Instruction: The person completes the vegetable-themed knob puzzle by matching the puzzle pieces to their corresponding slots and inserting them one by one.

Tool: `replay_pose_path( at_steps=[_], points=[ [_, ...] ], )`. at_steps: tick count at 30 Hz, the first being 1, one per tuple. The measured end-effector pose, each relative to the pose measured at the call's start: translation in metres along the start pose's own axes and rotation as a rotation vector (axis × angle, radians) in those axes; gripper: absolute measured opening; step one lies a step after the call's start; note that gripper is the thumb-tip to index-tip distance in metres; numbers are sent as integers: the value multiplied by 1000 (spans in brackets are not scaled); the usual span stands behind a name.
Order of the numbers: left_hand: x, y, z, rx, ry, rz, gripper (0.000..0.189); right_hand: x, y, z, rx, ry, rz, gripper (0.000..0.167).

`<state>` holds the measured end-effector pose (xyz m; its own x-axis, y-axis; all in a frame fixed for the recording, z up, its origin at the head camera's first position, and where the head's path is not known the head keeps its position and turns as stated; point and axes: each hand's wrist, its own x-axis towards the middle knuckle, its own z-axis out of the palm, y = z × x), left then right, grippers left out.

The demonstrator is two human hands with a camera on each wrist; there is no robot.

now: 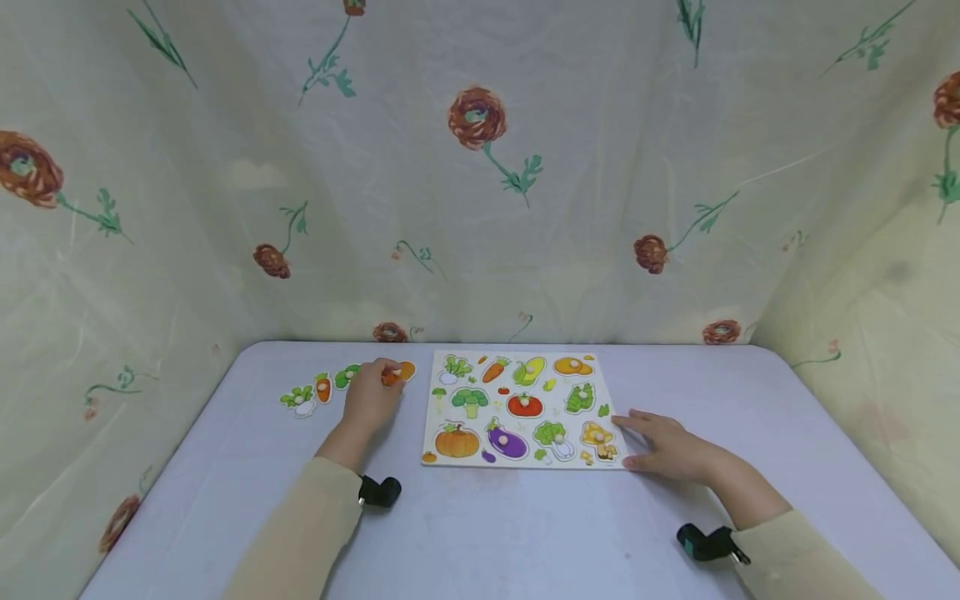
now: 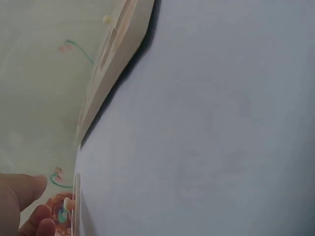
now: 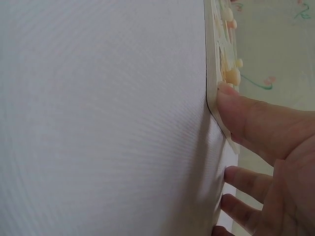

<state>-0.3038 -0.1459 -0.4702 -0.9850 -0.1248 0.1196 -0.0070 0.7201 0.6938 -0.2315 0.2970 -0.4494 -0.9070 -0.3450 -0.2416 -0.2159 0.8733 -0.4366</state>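
Beyond the sleeves (image 1: pixel 300 521), near the bench's (image 1: pixel 525 542) far edge, align the parted left grip (image 1: pixel 372 393) with the orange piece's (image 1: pixel 408 370) knob (image 2: pixel 68 204), bracing the board (image 1: pixel 521 463) with the spread right grip (image 1: pixel 667 447).

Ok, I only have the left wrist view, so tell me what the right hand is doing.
Observer: The right hand is at the board's right edge, with its thumb touching it by the near corner.

Operator: Good. Give me the colour of the piece by the left hand; I only get its edge and knob.

Observer: Orange, in the head view, though the hand partly hides that piece.

Operator: Now list what lies left of that hand.

Observer: Three loose pieces: a green-and-white one farthest left, then a carrot, then a green one nearest the hand.
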Motion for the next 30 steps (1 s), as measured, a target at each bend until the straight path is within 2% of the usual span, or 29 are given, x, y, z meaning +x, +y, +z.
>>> replay_pose_path(
  at_steps=[15,24,30],
  points=[
    [25,0,3,103,-63,-62,26,-1,2,0,19,-1,4,73],
    [29,0,9,158,-52,-78,20,-2,1,1,14,-2,16,74],
    [30,4,9,176,-80,-120,19,-1,1,1,14,-2,14,75]
  ],
)
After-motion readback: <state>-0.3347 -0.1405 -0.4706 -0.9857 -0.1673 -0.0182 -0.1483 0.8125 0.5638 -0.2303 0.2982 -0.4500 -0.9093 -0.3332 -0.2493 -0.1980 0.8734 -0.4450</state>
